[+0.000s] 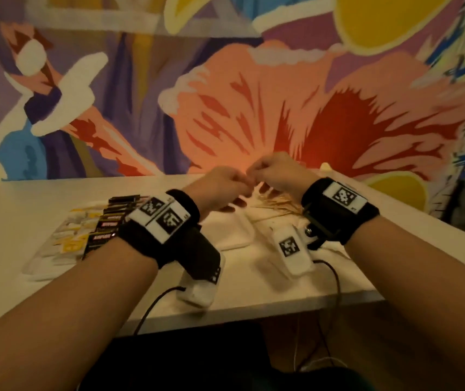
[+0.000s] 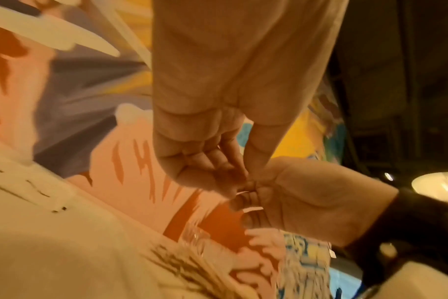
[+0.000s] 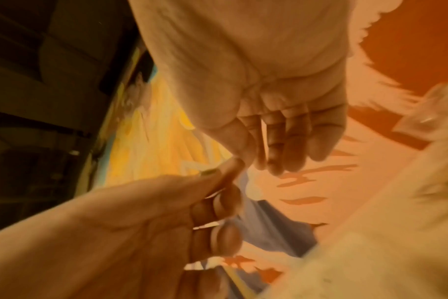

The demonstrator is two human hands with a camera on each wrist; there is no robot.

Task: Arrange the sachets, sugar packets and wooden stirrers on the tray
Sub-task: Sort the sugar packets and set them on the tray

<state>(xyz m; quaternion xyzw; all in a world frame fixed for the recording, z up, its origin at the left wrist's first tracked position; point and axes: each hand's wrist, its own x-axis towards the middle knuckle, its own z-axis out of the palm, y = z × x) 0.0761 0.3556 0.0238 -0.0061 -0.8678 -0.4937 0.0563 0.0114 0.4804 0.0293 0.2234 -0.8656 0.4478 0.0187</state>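
Above the far side of the table my left hand (image 1: 237,186) and right hand (image 1: 259,172) meet, all fingers curled. Between their thumbs and forefingers they pinch a thin pale thing that looks like one wooden stirrer, mostly hidden and blurred. The left wrist view shows the left hand (image 2: 218,176) fingertip to fingertip with the right hand (image 2: 258,194). Under them lies a loose pile of wooden stirrers (image 1: 276,206) (image 2: 187,269). The white tray (image 1: 237,244) sits at the left and holds a row of black sachets (image 1: 107,230) and yellow-and-white sugar packets (image 1: 70,239).
The white table's front edge (image 1: 254,309) is close to me and its right edge slants away. A painted mural wall (image 1: 225,94) stands right behind the table. Black cables (image 1: 152,306) hang from my wrist units over the front edge. A pale round thing (image 2: 435,188) shows at the far right.
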